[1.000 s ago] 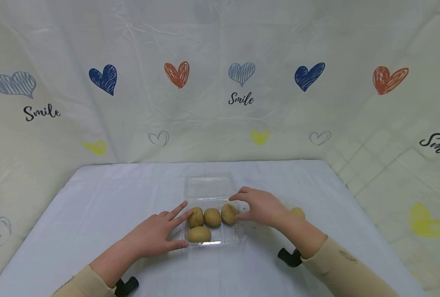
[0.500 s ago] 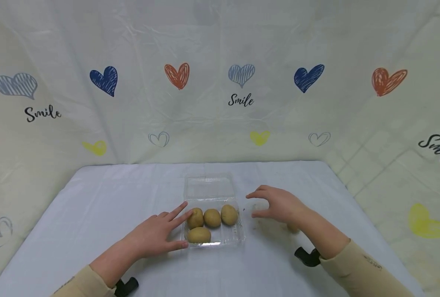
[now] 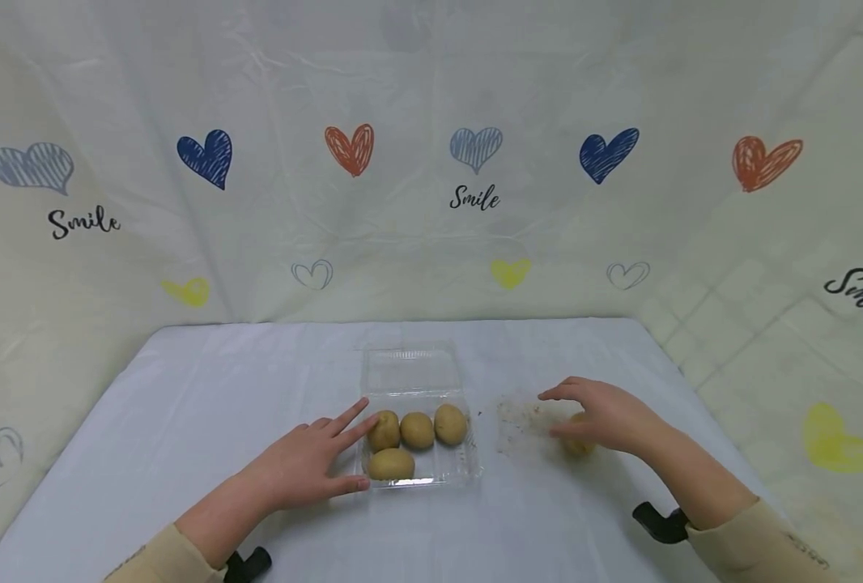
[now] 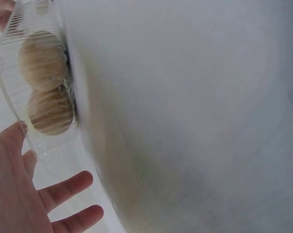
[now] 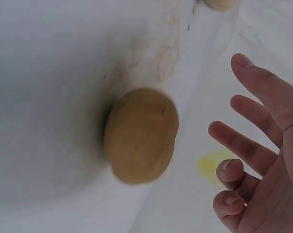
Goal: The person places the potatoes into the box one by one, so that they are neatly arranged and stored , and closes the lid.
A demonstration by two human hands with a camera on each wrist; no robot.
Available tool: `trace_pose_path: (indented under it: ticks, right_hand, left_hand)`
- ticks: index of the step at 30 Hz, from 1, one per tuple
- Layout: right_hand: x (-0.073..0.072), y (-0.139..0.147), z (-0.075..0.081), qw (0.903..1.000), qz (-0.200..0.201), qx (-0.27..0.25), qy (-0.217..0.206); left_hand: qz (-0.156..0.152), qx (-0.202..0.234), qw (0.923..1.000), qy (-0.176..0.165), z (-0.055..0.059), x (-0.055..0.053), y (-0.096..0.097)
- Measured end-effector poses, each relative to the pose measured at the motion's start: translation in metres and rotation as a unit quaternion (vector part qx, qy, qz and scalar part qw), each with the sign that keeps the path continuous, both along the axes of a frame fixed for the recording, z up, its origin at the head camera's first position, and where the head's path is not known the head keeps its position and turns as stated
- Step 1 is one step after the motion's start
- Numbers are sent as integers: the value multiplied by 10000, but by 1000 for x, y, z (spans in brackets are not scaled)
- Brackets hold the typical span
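Though the head view half-hides one potato (image 5: 141, 136), the right wrist's bares it — hands (image 3: 303, 461) (image 3: 610, 414) spread, gripping nothing.

From where I stand, the backdrop sheet (image 3: 402, 73) bears black script "Smile" (image 3: 474, 197) at three positions: left, centre, right. Lettering on both sleeves (image 3: 755, 544): illegible.

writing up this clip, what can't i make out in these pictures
Head view: lone oval yellow-brown potato, partly hidden by the right hand.
Left wrist view: clear ribbed plastic container, cut off by the top edge.
Right wrist view: brown smudges on white cloth, too blurred.
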State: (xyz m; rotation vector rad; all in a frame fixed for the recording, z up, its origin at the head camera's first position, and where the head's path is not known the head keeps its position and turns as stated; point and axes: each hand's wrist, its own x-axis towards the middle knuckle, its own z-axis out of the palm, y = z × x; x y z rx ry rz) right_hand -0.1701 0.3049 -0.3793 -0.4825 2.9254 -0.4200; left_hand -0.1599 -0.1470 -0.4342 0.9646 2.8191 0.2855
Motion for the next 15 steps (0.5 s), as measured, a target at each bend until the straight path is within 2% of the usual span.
trace_pose_path:
  ticks: [7, 15]
  right_hand:
    - [5, 29, 2, 9999, -126, 12, 6]
    - [9, 45, -2, 9992, 43, -157, -364]
  left_hand:
    - [-1, -19, 10000, 72, -1, 0, -1]
    - [12, -22, 10000, 45, 0, 0, -1]
